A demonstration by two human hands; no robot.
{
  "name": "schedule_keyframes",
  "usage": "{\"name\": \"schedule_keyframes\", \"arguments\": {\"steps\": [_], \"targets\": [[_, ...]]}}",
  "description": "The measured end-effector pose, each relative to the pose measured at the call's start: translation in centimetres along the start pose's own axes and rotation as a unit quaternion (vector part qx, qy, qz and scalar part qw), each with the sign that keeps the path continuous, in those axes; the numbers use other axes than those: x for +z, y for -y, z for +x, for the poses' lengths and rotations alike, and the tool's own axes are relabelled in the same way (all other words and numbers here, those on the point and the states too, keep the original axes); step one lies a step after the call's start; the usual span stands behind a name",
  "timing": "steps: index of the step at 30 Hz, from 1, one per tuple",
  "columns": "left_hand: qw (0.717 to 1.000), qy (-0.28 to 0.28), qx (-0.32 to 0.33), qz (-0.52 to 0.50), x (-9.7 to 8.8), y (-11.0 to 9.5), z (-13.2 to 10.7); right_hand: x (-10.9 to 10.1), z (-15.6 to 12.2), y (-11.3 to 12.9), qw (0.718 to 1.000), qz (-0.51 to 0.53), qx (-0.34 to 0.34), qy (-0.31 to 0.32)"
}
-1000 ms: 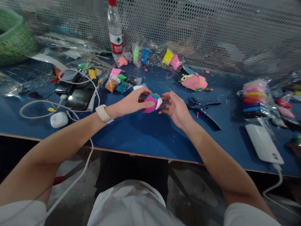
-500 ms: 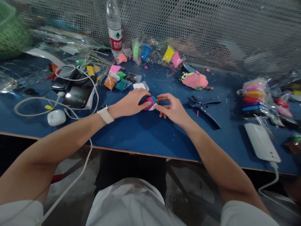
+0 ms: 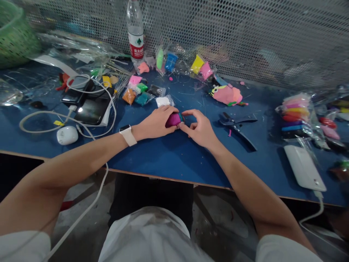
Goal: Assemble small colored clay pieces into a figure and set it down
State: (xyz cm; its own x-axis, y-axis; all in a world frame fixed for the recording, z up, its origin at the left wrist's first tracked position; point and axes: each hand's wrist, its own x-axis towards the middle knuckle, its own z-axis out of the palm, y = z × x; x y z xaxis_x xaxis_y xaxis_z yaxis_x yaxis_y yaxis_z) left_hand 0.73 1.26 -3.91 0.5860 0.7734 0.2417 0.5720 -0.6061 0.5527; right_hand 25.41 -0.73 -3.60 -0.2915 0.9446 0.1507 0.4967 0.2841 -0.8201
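Near the frame's centre I see my left hand (image 3: 156,122) cupped over a magenta clay lump (image 3: 173,119) resting on the blue counter (image 3: 169,156), while my right hand (image 3: 197,127) pinches the lump's right end with thumb and fingertip. Bare counter runs from the hands down to the near edge. Black scissors (image 3: 237,125) lie just right, clay packets (image 3: 141,95) crowd the upper left, and a mesh wall (image 3: 245,36) closes the far edge.

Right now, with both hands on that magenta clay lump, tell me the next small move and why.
Probably keep pressing it gently. The left hand covers the magenta clay lump from the side, the right hand pinches its teal end with the fingertips, and it sits low on the blue table, so a firm squeeze could smear the colours.
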Motion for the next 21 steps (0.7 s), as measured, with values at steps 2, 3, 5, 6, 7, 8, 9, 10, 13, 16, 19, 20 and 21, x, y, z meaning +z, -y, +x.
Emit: {"name": "schedule_keyframes", "arguments": {"steps": [2,3,5,6,7,8,9,10,13,16,19,20,21], "targets": [[1.0,-0.001,0.001,-0.005,0.06,0.11,0.03,0.08,-0.04,0.12,1.0,-0.002,-0.001,-0.001],[1.0,0.001,0.001,-0.007,0.07,0.17,0.05,0.12,-0.05,0.17,1.0,-0.004,0.0,-0.002],[1.0,0.004,0.001,-0.011,0.08,0.33,0.09,0.21,-0.03,0.19,1.0,-0.008,0.0,-0.005],[1.0,0.005,0.0,-0.012,0.08,0.41,0.1,0.25,0.0,0.16,1.0,-0.01,-0.001,-0.007],[1.0,0.006,0.0,-0.013,0.07,0.49,0.12,0.28,0.03,0.11,1.0,-0.012,-0.003,-0.008],[1.0,0.006,0.0,-0.015,0.06,0.56,0.14,0.3,0.07,0.04,1.0,-0.014,-0.006,-0.008],[1.0,0.006,0.001,-0.017,0.04,0.63,0.16,0.32,0.11,-0.04,1.0,-0.014,-0.007,-0.009],[1.0,0.006,0.002,-0.018,0.01,0.69,0.18,0.33,0.14,-0.13,1.0,-0.015,-0.009,-0.009],[1.0,0.009,0.003,-0.019,-0.13,0.76,0.22,0.33,0.19,-0.28,1.0,-0.018,-0.008,-0.01],[1.0,0.019,0.002,-0.013,-0.2,0.73,0.23,0.32,0.19,-0.19,1.0,-0.028,-0.001,-0.011],[1.0,0.017,0.007,-0.01,-0.18,0.72,0.24,0.32,0.22,0.01,1.0,-0.029,0.0,-0.006],[1.0,0.017,0.008,-0.01,-0.21,0.72,0.26,0.33,0.25,0.07,1.0,-0.029,-0.001,-0.005],[1.0,0.019,0.008,-0.012,-0.29,0.72,0.3,0.34,0.28,0.09,1.0,-0.03,-0.003,-0.005]]}}
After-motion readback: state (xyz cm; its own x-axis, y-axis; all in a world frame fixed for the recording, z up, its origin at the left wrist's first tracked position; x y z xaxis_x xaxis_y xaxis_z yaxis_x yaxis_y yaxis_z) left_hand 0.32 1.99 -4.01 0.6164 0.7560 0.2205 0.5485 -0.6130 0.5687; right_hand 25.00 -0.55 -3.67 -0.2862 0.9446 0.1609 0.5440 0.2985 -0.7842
